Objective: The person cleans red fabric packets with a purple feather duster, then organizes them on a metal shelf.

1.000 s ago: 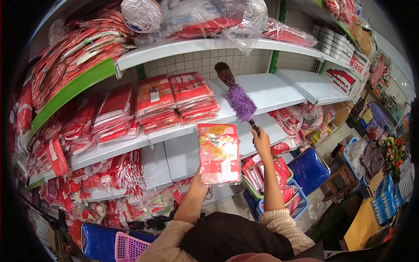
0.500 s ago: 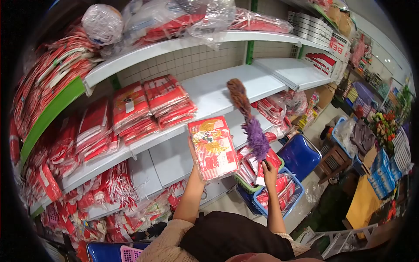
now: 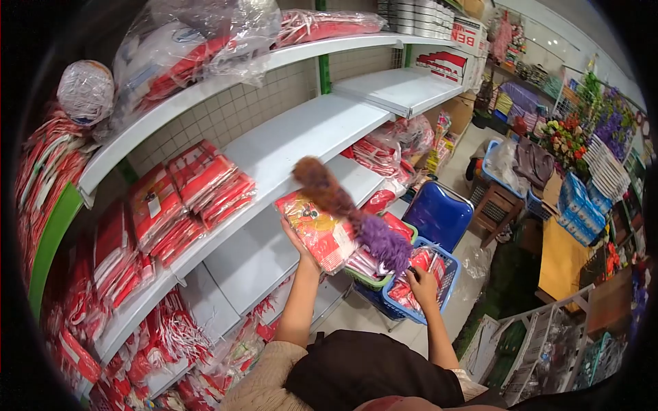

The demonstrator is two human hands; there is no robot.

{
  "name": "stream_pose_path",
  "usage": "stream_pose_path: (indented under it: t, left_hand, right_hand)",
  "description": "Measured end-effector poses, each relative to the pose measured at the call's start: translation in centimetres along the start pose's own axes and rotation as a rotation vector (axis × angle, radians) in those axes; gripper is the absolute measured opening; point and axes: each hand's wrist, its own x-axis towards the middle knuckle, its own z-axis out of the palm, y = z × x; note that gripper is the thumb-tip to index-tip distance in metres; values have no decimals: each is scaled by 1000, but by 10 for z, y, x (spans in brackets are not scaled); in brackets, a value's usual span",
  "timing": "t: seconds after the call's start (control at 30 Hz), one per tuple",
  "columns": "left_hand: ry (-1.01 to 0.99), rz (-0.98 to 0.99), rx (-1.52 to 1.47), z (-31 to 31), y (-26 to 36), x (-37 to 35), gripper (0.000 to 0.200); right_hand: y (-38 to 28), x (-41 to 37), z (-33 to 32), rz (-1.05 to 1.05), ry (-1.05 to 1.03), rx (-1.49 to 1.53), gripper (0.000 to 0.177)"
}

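Note:
My left hand (image 3: 301, 246) holds a plastic-wrapped red packet (image 3: 321, 236) with a gold emblem, its fingers at the packet's left and lower edge. My right hand (image 3: 421, 284) is closed round the handle end of a feather duster (image 3: 384, 241), purple near the hand and brown toward the tip. The duster's brown part lies across the top right of the packet, hiding some of it; whether they touch I cannot tell. Just beyond my right hand is a blue basket (image 3: 449, 274) with red packets in it, beside a green-rimmed basket (image 3: 373, 279).
Stacks of red packets (image 3: 154, 205) lie on the left of the white middle shelf (image 3: 288, 137). Bagged goods sit on the upper shelf (image 3: 295, 55). A blue chair (image 3: 439, 214) stands behind the baskets. White metal racks (image 3: 528, 342) are at the lower right.
The view has turned to the right. The duster has swung left, from beside the packet to across its top right part. The packet is tilted more.

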Motion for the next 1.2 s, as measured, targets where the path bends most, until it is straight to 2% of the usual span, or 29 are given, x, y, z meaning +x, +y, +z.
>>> stream_pose_path:
  t: [0.07, 0.1, 0.2, 0.23, 0.33, 0.47, 0.5, 0.53, 0.57, 0.6, 0.63, 0.67, 0.7, 0.73, 0.77, 0.87, 0.93, 1.0, 1.03, 1.07, 1.13, 1.2]
  left_hand:
    - [-3, -12, -6, 1, -4, 1, 81]
    - [-3, -22, -4, 1, -6, 0, 81]
    - [8, -44, 8, 3, -9, -2, 81]
    - [11, -52, 10, 5, -8, -3, 81]
    - [17, -61, 18, 7, -8, -4, 81]
    - [6, -48, -52, -6, -14, 4, 77]
    - [-21, -50, -67, -10, -15, 6, 76]
    - [-48, -55, -82, -9, -16, 6, 76]
    - [14, -31, -76, -10, -16, 8, 73]
    - [-36, -26, -86, -47, -24, 24, 72]
    - [-84, -19, -95, -111, -36, 51, 70]
    - [-130, -11, -103, -97, -27, 48, 69]
    - [-89, 29, -141, -84, -30, 30, 63]
    - [-48, -12, -99, -56, -22, 17, 62]
    - [-7, -54, -57, -37, -17, 10, 61]
    - [100, -96, -44, -12, -8, 0, 59]
    - [97, -92, -65, -7, -5, -1, 59]
    - [-116, -94, -110, -64, -7, 23, 57]
    - [-222, -94, -132, -65, -4, 25, 57]
    - [246, 87, 52, -64, -11, 26, 52]
    - [168, 63, -38, -61, -9, 27, 54]
    - [89, 36, -127, -55, -7, 27, 56]
  right_hand:
    - [0, -8, 5, 114, 103, -23, 31]
    - [0, -12, 5, 96, 128, -70, 29]
    - [9, -26, -2, -73, 59, 58, 27]
    - [15, -28, -6, -180, 8, -14, 26]
    - [23, -30, -7, -171, 7, -107, 24]
    - [17, -28, -4, 176, 154, -165, 27]
    - [15, -28, -6, 235, 147, -96, 28]
    - [15, -31, -6, 142, 149, -40, 28]
    - [15, -36, -6, 49, 152, 16, 28]
    - [14, -39, -6, -45, 152, 71, 28]
    - [7, -40, -10, -118, 123, 61, 25]
    - [2, -40, -12, -92, 75, 2, 25]
    - [-3, -40, -15, -66, 27, -56, 24]
    - [-5, -39, -15, -42, -20, -114, 24]
    - [0, -38, -7, 7, 26, -111, 27]
    - [-6, -32, 0, 270, 108, 22, 32]
    - [4, -37, 5, 244, 89, 104, 34]
    - [17, -46, 6, 153, -6, 158, 32]
    - [19, -51, 6, 64, -18, 135, 28]
    - [21, -53, 6, 22, -34, 102, 27]
    - [21, -57, -1, -60, -62, 34, 25]
    - [26, -56, 4, 22, 43, 54, 26]
